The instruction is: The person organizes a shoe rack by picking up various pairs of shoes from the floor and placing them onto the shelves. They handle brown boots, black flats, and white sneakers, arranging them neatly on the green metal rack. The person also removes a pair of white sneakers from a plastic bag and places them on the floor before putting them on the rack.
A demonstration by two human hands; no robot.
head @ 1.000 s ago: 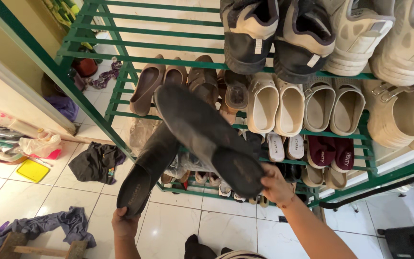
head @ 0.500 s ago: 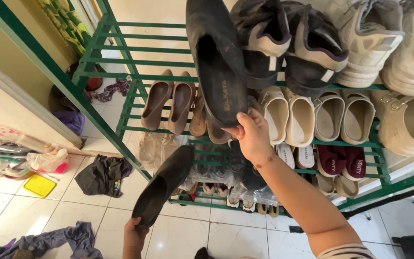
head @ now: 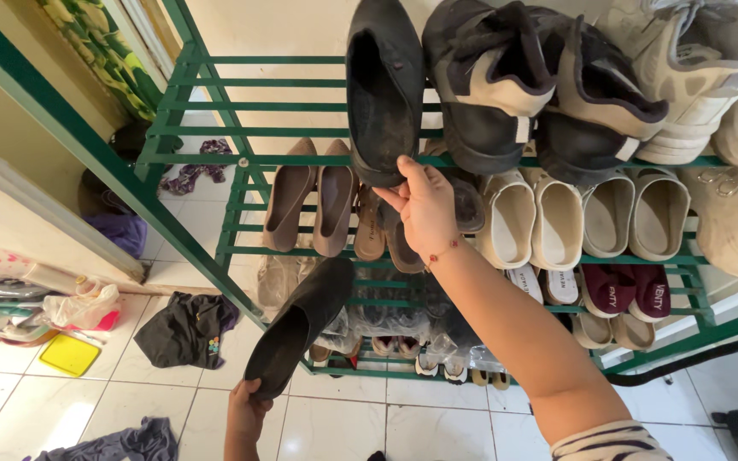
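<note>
We see the right hand (head: 424,205) pinching the heel of 1 black shoe (head: 383,85) on the top green shelf (head: 301,160). The left hand (head: 248,410) grips the other black shoe (head: 299,324) low, above the white floor (head: 420,423).

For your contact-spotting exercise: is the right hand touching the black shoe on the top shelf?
Touching. The head view shows the right hand's fingers pressed on the heel of the black shoe.

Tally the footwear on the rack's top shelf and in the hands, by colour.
Black loafers: 2, one on the top shelf under the right hand, one in the left hand.
Black-and-beige sneakers: 2.
Beige sneakers: 2, partly cropped.
Total: 6.
</note>
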